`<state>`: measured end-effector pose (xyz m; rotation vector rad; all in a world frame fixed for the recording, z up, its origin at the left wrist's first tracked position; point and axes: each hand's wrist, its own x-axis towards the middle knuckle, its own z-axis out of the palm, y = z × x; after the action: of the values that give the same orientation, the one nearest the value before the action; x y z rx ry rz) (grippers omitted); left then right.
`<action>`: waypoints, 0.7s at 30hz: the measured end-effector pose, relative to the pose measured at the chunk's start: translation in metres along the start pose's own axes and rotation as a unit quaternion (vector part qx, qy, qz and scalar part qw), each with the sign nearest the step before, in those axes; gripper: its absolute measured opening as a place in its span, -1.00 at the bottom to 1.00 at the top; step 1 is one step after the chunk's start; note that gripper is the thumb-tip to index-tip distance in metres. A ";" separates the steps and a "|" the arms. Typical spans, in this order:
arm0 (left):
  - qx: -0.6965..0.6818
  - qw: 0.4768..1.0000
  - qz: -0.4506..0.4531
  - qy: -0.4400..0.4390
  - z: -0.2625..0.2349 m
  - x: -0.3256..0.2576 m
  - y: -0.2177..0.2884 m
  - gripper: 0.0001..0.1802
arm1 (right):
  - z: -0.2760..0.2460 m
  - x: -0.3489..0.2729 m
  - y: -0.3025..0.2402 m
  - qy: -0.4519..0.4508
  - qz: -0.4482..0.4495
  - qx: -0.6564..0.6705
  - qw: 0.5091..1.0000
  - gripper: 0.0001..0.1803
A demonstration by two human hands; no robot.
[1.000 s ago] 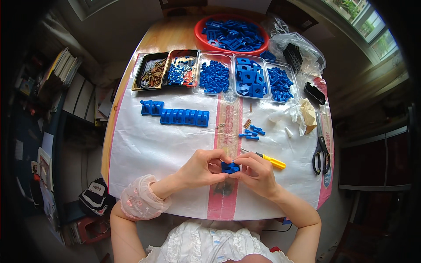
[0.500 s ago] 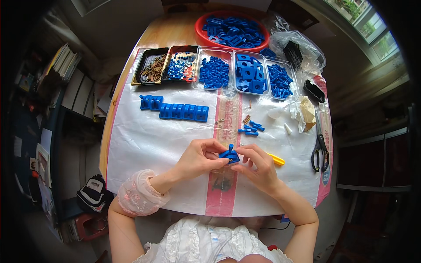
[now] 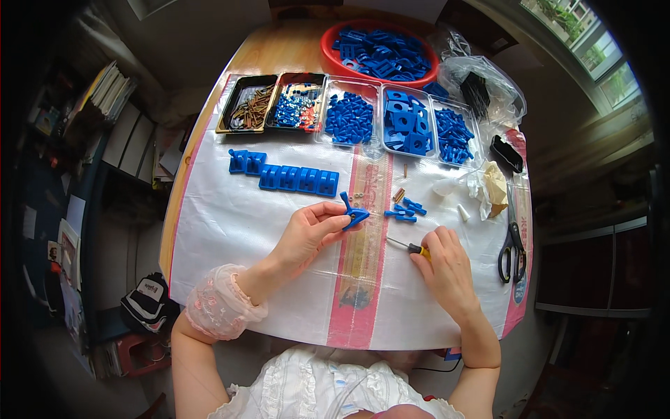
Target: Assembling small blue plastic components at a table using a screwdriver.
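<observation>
- Left hand (image 3: 306,233): grasps a blue plastic workpiece (image 3: 356,218) between thumb and fingers, at the side nearest the hand. A slim blue arm projects from the workpiece, away from the wearer. This side grip probably serves to leave the opposite end exposed.
- Right hand (image 3: 447,264): closes around the handle of a screwdriver (image 3: 414,248). The shaft points toward the left hand, an orientation that appears to suit use across the body.
- Ahead of the right hand: loose blue pieces (image 3: 402,211) and, just beyond them, brass-coloured screws (image 3: 398,195), presumably set near for short reach.
- Just beyond the workpiece in the left hand: small metal nuts (image 3: 359,195), grouped apart from the screws, probably for easy pick-up.
- Ahead of the left hand, toward its left: a row of blue units (image 3: 299,179), aligned side by side, apparently to keep them orderly.
- Beyond both hands: five trays (image 3: 229,105) line the bench (image 3: 289,47), seemingly to separate parts by kind.
- Right of the right hand: black-handled scissors (image 3: 514,253), well apart from the workpiece.
</observation>
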<state>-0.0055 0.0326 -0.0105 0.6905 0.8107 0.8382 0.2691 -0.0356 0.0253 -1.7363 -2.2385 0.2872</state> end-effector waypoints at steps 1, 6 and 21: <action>0.004 1.000 0.011 -0.003 -0.001 0.000 -0.002 -0.78 | -0.001 0.002 0.000 0.005 0.001 0.011 1.000 -0.70; 0.026 0.998 0.054 -0.002 0.002 -0.001 -0.007 -0.81 | -0.004 0.002 -0.006 0.074 0.023 0.144 0.987 -0.75; 0.088 0.988 0.129 0.020 0.003 0.004 -0.019 -0.76 | 0.015 -0.007 -0.032 0.146 -0.100 0.214 0.961 -0.66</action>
<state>0.0060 0.0256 -0.0252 0.9527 0.8486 1.0237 0.2367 -0.0504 0.0209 -1.2313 -1.9403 0.4062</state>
